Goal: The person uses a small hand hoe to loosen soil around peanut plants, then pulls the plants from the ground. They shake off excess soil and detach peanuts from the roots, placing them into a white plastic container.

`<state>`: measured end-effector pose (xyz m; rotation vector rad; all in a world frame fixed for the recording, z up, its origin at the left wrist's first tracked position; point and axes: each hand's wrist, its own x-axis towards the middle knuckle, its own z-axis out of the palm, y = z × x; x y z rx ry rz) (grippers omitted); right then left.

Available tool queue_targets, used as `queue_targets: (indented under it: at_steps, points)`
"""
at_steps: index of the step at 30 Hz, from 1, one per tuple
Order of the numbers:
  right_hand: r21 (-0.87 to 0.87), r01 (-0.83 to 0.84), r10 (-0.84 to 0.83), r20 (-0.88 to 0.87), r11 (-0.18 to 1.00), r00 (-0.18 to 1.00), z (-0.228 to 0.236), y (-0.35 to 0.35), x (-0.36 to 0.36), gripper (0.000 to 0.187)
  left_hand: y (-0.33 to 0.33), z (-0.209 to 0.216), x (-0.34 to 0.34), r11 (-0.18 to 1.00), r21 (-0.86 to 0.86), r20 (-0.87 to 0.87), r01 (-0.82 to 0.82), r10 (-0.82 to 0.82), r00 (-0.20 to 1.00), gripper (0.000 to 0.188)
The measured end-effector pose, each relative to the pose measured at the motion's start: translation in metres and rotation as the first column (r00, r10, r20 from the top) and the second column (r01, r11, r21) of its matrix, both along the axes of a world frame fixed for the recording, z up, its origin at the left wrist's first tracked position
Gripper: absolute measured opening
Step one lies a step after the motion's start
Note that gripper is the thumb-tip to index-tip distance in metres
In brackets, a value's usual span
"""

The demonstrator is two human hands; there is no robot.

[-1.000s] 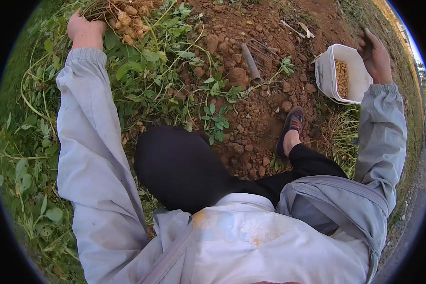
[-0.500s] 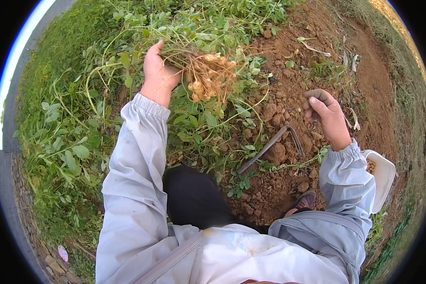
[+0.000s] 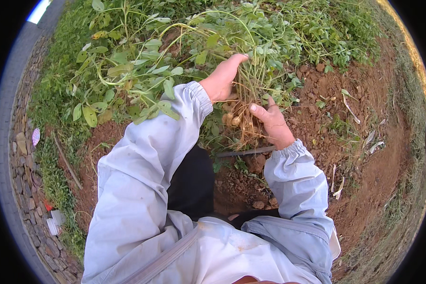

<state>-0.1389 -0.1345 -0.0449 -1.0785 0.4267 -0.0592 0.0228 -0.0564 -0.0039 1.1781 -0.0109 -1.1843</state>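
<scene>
My left hand (image 3: pixel 222 81) is closed around the stems of an uprooted peanut plant (image 3: pixel 244 90), held up in front of me. Its leafy top spreads away from me, while tan roots and pale pods (image 3: pixel 235 119) hang below the grip. At the right side of the root clump is my right hand (image 3: pixel 276 125), its thumb against the roots and its other fingers partly hidden. It appears to grip the roots and pods. Just beneath them lies the wooden handle of a hoe (image 3: pixel 245 152); its head is hidden behind my right hand and sleeve.
Green peanut plants (image 3: pixel 312 33) cover the ground ahead and to the left. Reddish, cloddy soil (image 3: pixel 359 109) lies to the right. The edge of a white container (image 3: pixel 335 245) shows beside my right sleeve. A stick (image 3: pixel 67 160) and a stone border (image 3: pixel 31 189) are far left.
My left hand has brought the peanut plant right and turned its roots downward. My right hand has moved left to the roots. The view has swung left, and the container is mostly covered now.
</scene>
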Motion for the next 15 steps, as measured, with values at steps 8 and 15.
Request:
queue_targets:
  at_steps: [8,15]
  points:
    - [0.052,0.051,-0.051,-0.005,0.997,0.999,0.005,-0.004,-0.010,0.094,0.099,0.061,-0.045,0.958,0.285,0.389,-0.022,-0.095,0.917,0.073]
    - [0.085,-0.010,0.010,0.002,0.996,1.000,0.012,-0.018,-0.019,0.048,0.329,0.025,-0.145,0.768,0.454,0.334,-0.452,0.323,0.885,0.058]
